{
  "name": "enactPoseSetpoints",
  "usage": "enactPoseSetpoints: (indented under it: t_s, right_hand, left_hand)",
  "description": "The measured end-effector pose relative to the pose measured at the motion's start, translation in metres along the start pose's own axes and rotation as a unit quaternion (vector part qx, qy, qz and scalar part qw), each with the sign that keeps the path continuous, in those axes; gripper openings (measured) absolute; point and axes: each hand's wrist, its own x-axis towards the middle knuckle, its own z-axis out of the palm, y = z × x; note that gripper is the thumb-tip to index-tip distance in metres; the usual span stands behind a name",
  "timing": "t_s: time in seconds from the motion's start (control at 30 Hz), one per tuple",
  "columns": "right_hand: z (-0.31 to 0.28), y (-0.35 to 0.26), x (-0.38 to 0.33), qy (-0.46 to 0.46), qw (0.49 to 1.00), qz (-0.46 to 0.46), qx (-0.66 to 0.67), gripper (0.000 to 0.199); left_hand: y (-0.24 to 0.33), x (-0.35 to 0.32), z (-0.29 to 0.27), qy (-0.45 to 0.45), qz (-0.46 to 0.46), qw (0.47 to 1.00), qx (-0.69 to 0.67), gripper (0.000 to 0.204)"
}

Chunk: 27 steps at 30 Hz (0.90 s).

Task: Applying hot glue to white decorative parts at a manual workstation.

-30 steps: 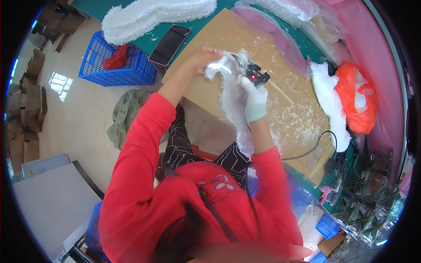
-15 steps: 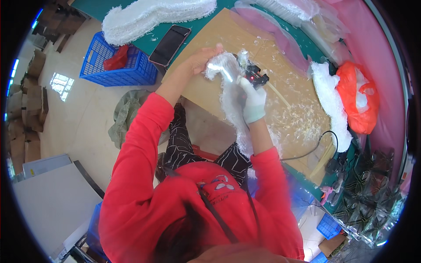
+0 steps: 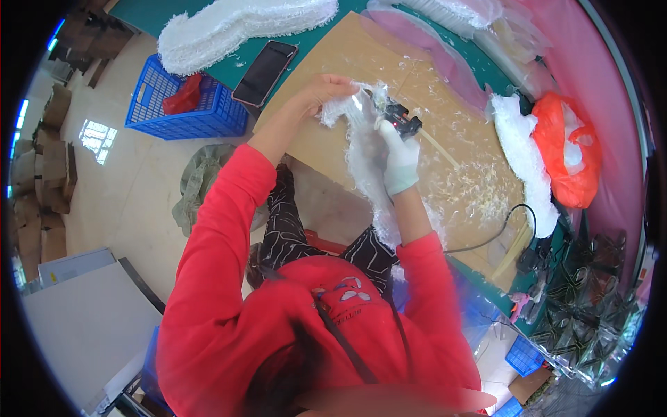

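Observation:
My bare left hand [image 3: 322, 94] pinches the upper edge of a white, fringed, fluffy piece [image 3: 363, 153], a clear filmy part of which shows beside its fingertips. The piece hangs down over the board's near edge toward my lap. In a white glove, my right hand [image 3: 401, 161] grips a black hand tool [image 3: 401, 119] with a small red light; its exact kind I cannot make out. The tool's front end is against or very close to the upper end of the fluffy piece, where shiny film bunches up.
A brown board [image 3: 445, 90] strewn with white shreds lies on the green table [image 3: 243, 55]. Around it are a phone [image 3: 266, 73], stacked white fluffy pieces [image 3: 243, 28], another strip [image 3: 517, 153], a red plastic bag [image 3: 566, 156] and a black cable [image 3: 497, 236]. A blue basket [image 3: 184, 125] stands left.
My left hand has shifted slightly, its fingertips now nearer the tool, and the top of the fluffy piece has turned a little. My right hand still grips the tool, slightly left of before.

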Motion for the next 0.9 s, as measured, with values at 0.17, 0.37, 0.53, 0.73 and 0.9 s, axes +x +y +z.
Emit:
enactPoseSetpoints:
  t_s: [0.17,0.37,0.53,0.73,0.9]
  right_hand:
    - [0.004,0.006,0.005,0.004,0.999,-0.009,0.036,0.022]
    - [0.0,0.008,0.009,-0.003,1.0,0.012,-0.01,0.026]
    - [0.007,0.004,0.007,0.017,1.0,-0.016,-0.016,0.022]
    - [0.006,0.009,0.012,0.009,1.0,-0.014,-0.027,0.022]
    - [0.005,0.012,0.014,0.017,0.998,-0.046,-0.033,0.025]
  left_hand:
    - [0.001,0.015,-0.002,0.042,-0.089,0.99,-0.1,0.041]
    - [-0.002,0.022,0.001,0.007,-0.067,0.996,-0.054,0.038]
    - [-0.003,0.023,0.003,0.009,-0.081,0.996,-0.038,0.038]
    - [0.003,0.014,0.009,0.001,-0.068,0.997,-0.037,0.041]
    - [-0.002,0.018,0.006,-0.019,-0.057,0.995,-0.075,0.042]
